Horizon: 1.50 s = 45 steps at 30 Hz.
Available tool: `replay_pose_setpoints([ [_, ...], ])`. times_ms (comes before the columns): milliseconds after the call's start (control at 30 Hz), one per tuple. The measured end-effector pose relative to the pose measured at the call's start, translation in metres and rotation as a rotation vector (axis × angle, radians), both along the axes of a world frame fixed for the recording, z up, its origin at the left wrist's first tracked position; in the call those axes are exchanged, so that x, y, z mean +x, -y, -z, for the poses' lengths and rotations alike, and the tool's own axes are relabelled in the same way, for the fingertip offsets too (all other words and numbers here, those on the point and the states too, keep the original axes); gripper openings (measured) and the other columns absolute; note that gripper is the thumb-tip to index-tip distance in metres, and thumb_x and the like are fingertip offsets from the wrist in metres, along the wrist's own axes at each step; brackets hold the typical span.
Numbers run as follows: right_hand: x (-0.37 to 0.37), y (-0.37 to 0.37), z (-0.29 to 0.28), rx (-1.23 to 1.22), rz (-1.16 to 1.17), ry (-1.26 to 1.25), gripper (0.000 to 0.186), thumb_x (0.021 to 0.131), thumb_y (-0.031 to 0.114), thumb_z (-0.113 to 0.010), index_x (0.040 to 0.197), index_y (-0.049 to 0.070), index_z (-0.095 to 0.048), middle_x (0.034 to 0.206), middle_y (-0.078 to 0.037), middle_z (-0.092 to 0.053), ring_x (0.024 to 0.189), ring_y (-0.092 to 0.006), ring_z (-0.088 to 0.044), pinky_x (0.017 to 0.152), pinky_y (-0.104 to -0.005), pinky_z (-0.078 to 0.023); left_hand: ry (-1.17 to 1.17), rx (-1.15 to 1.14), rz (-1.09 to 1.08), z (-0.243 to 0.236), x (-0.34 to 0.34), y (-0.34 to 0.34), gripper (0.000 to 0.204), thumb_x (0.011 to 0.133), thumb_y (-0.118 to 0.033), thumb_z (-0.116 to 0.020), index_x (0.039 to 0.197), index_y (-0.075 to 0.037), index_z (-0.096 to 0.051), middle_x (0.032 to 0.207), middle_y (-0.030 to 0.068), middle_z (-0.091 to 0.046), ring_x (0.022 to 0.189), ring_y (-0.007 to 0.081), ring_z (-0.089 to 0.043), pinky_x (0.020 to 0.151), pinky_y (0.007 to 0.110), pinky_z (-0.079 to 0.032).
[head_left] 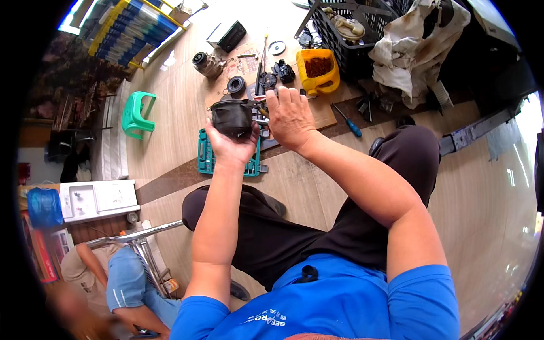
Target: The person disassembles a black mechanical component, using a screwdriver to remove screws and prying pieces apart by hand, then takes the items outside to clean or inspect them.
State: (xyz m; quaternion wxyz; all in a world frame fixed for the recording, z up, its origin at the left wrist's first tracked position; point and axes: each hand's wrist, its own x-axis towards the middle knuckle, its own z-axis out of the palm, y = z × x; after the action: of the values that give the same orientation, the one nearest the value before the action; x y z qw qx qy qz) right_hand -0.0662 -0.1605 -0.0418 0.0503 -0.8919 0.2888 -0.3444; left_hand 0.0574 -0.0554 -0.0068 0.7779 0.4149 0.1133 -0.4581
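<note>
My left hand [233, 148] cups a black, round, pot-shaped housing [231, 119] from below, its palm up and fingers closed round the side. At the housing's right edge my right hand [291, 118] is closed, knuckles up. Its fingers hide most of what they grip; short metal and yellowish pieces show between it and the housing. Beneath both hands lies a flat board [324, 116] on the floor. A teal tool case [205, 161] lies open under my left hand. Beyond the housing are a black ring [236, 85] and several dark machine parts [283, 71].
A yellow cut-open jug [334, 79] stands beyond my right hand, near a black crate [362, 54] with cloth [419, 48] over it. Right of the board lies a blue-handled screwdriver [354, 128]. To the left are a green stool [136, 116] and a seated person [102, 272].
</note>
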Motion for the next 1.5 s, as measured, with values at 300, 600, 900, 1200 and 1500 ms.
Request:
replay_pose_setpoints([
  [300,-0.001,0.004,-0.005,0.051,-0.070,-0.016,0.023,0.082,0.015,-0.054,0.104,0.007,-0.053,0.091,-0.011,-0.054,0.082,-0.0288,-0.057,0.067,-0.0404,-0.047,-0.056,-0.064,0.009,-0.012,-0.009,-0.005,0.074,0.092,-0.071,-0.030,0.125,-0.011,-0.058,0.119,0.0138,-0.062,0.098,0.0323,-0.060,0.078,0.046,-0.056],
  [600,-0.006,0.007,-0.001,0.193,-0.205,-0.022,0.018,0.080,0.012,-0.058,0.095,0.006,-0.050,0.092,-0.017,-0.055,0.080,-0.0344,-0.061,0.066,-0.0444,-0.054,-0.043,-0.103,0.101,-0.009,-0.007,-0.018,0.067,0.087,-0.068,-0.045,0.113,-0.009,-0.062,0.097,0.0116,-0.065,0.079,0.0297,-0.059,0.066,0.040,-0.053],
  [900,-0.010,-0.003,0.012,0.271,-0.150,-0.095,0.050,0.074,0.019,-0.071,0.116,0.003,-0.048,0.107,-0.016,-0.051,0.100,-0.0345,-0.054,0.081,-0.0448,-0.048,0.251,0.093,0.015,0.004,-0.009,-0.010,0.052,0.087,-0.063,-0.055,0.105,-0.015,-0.063,0.088,0.0031,-0.066,0.073,0.0211,-0.062,0.062,0.038,-0.053],
  [1200,-0.017,-0.005,0.003,0.365,-0.161,-0.199,0.052,0.074,0.016,-0.072,0.117,0.002,-0.048,0.109,-0.018,-0.051,0.105,-0.0364,-0.053,0.087,-0.0443,-0.047,0.177,0.084,0.030,0.004,-0.010,-0.012,0.054,0.088,-0.063,-0.051,0.107,-0.015,-0.063,0.092,0.0036,-0.066,0.077,0.0212,-0.061,0.063,0.039,-0.052],
  [1500,-0.017,-0.001,0.000,0.511,-0.110,-0.134,0.047,0.078,0.020,-0.071,0.115,0.001,-0.049,0.110,-0.021,-0.054,0.106,-0.0385,-0.055,0.089,-0.0466,-0.048,-0.096,-0.070,-0.066,0.002,0.001,-0.016,0.078,0.087,-0.072,-0.038,0.122,-0.005,-0.056,0.110,0.0165,-0.058,0.086,0.0327,-0.056,0.068,0.041,-0.053],
])
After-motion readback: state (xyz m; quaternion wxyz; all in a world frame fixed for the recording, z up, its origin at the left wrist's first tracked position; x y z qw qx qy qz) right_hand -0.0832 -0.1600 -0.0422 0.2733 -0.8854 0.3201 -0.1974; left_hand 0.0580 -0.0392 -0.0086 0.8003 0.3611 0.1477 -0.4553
